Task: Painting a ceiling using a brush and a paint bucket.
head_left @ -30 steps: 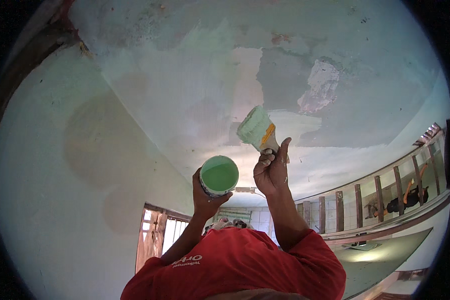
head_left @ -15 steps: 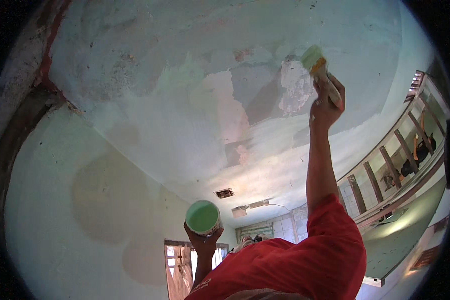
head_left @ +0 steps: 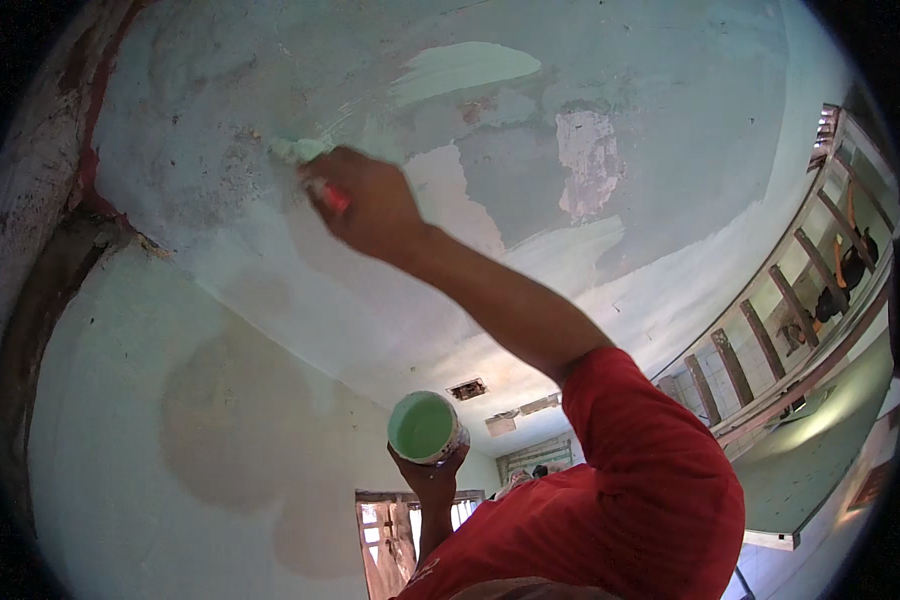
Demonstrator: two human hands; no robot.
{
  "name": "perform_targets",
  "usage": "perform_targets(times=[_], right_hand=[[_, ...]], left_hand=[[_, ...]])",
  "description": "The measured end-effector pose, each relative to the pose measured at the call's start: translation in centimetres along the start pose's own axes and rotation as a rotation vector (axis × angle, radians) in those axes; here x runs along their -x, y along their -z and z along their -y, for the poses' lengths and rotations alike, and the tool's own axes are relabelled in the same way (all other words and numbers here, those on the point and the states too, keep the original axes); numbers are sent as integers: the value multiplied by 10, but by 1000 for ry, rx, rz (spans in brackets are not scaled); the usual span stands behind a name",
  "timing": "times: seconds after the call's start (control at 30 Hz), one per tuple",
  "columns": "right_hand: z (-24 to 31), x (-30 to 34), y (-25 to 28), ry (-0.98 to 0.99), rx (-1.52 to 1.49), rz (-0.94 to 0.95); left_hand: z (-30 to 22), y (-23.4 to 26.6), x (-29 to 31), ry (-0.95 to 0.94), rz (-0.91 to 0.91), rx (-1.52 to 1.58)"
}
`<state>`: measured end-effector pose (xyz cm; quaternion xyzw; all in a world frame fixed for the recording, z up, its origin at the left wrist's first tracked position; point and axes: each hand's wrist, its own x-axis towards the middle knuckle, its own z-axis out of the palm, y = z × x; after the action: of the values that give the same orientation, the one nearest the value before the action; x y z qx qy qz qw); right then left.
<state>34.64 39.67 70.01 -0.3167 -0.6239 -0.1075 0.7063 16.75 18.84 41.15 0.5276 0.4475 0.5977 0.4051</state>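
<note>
An arm (head_left: 500, 290) in a red sleeve (head_left: 655, 440) reaches across a blotched green wall (head_left: 690, 170), the right hand (head_left: 370, 205) closed around a brush (head_left: 298, 150) toward the wall's upper left corner. The pale, paint-coated bristles are blurred, and whether they touch the wall cannot be told. Lower down, well apart from the brush, the left hand (head_left: 435, 475) grasps a tub (head_left: 455, 442) from beneath, its mouth open on green paint (head_left: 417, 428). A pale green streak (head_left: 470, 72) lies near the wall's top edge, above and left of a whitish patch (head_left: 587, 165). A dark beam (head_left: 45, 310) curves down the far left, a window (head_left: 395, 545) shows below the tub, and slats (head_left: 763, 342) stand in a row beyond the wall's right edge.
</note>
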Motion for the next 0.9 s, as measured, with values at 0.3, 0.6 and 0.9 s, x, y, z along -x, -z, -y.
perform_targets(times=[0.3,0.6,0.9], right_hand=[[-96,-72,244,-37,288,-574],[-44,-27,69,-126,745,-129],[15,-12,-24,-45,-21,-15]], left_hand=[[3,44,-5,-42,-50,-101],[7,37,-32,-129,-51,-85],[-1,-3,-52,-127,100,-100]])
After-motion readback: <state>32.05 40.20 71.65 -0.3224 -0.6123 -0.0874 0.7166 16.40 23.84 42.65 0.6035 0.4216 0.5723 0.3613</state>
